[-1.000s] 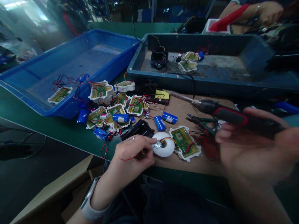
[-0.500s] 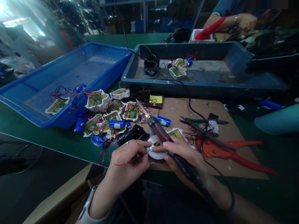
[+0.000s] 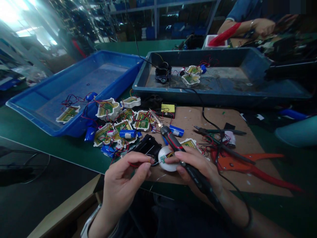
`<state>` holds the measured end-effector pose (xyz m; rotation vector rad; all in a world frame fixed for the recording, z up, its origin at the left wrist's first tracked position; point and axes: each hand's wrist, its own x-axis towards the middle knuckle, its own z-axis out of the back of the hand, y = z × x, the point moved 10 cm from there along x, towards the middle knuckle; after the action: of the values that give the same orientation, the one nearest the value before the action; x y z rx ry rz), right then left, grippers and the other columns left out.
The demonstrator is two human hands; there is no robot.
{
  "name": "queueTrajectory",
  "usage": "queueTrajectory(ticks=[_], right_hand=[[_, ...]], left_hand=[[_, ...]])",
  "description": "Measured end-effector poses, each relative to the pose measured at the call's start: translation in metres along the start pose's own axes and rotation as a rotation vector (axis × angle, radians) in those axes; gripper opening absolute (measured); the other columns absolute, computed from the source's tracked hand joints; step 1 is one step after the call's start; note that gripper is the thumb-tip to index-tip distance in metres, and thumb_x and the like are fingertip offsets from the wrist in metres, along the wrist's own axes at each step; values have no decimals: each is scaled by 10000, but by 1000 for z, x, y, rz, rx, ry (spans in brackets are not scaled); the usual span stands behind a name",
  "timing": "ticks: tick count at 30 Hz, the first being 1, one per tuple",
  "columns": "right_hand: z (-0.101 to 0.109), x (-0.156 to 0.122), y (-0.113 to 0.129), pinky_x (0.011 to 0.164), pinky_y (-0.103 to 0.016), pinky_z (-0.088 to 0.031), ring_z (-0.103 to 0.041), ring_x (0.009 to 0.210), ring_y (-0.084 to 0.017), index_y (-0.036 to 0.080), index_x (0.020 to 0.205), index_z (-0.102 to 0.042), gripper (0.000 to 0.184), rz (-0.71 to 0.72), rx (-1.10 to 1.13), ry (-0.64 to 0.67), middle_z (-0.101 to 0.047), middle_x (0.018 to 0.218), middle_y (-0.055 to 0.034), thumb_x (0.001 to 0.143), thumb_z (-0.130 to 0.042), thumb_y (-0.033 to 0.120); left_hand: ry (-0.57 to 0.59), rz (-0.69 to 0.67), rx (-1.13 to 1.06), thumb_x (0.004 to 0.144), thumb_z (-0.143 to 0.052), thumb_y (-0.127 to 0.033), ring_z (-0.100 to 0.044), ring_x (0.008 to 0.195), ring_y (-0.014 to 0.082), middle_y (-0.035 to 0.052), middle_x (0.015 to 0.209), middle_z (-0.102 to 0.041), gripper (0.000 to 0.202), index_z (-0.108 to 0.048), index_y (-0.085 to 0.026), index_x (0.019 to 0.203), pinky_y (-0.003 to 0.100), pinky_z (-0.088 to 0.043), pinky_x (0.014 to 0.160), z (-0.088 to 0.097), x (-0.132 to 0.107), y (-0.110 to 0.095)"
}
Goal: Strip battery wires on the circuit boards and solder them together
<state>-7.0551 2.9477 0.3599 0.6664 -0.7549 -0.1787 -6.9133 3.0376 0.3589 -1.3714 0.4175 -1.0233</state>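
Observation:
A soldering iron (image 3: 173,142) lies in my right hand (image 3: 200,167), its metal tip pointing up and away to the left. Fingers of that same hand also rest on a round white part (image 3: 165,165) with a small green circuit board and yellow wires. Left of it, my left hand (image 3: 126,175) pinches thin wires (image 3: 138,163), red among them, between thumb and fingertips. Just behind the two hands sits a black plastic housing (image 3: 148,145). A white-framed circuit board (image 3: 189,143) lies partly hidden behind my right hand.
Several white-cased circuit boards (image 3: 143,121) and blue batteries (image 3: 127,133) crowd the left. Behind stand a blue tray (image 3: 37,120) and a grey-blue tray (image 3: 223,96). Orange-handled cutters (image 3: 230,162) and pliers (image 3: 205,131) lie right. A yellow sponge (image 3: 167,108) sits beyond. Another person's hand (image 3: 264,27) shows far right.
My left hand has drawn back left from the white part, with the wires still pinched. My right hand keeps the iron and white part nearly in place; the whole view has shifted slightly.

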Motion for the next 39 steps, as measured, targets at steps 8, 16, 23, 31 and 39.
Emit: queueTrajectory(ticks=[8, 16, 23, 31, 39], right_hand=[[0, -3, -1, 922, -288, -515, -598, 1086, -160, 237, 1245, -494, 345, 6, -31, -15, -699, 999, -11, 913, -542, 154], [1, 0, -3, 874, -280, -534, -628, 1018, -169, 221, 1139, -582, 238, -18, -30, -2, -696, 983, -28, 912, -542, 166], [0, 3, 0, 854, -247, -532, -614, 1036, -156, 193, 1124, -573, 237, 47, -26, 57, -664, 1076, -81, 900, -543, 122], [3, 4, 4, 831, -306, -564, -602, 1089, -173, 246, 1305, -439, 412, 88, 6, 11, -661, 1102, -75, 916, -505, 126], [11, 1, -8, 873, -422, -551, -613, 1080, -230, 294, 1290, -496, 402, -22, 161, -11, -679, 1103, -43, 910, -561, 183]], left_hand=[[-27, -108, 215, 789, -613, -54, -640, 699, 100, -22, 749, -688, 173, -678, -212, 811, 184, -517, 610, -4, 4, -9], [92, -190, 396, 761, -609, -82, -565, 608, 89, 2, 758, -612, 111, -658, -180, 749, 180, -447, 508, -19, 7, -8], [366, -270, 426, 834, -545, -96, -636, 818, 128, 42, 945, -665, 84, -571, -176, 825, 219, -494, 672, -43, 10, -3], [412, -405, 427, 824, -561, -82, -666, 796, 100, 17, 980, -693, 117, -522, -191, 818, 194, -493, 664, -48, 5, -1], [395, -422, 413, 799, -570, -58, -673, 811, 98, 7, 948, -703, 133, -536, -186, 806, 185, -512, 682, -49, 7, -3]])
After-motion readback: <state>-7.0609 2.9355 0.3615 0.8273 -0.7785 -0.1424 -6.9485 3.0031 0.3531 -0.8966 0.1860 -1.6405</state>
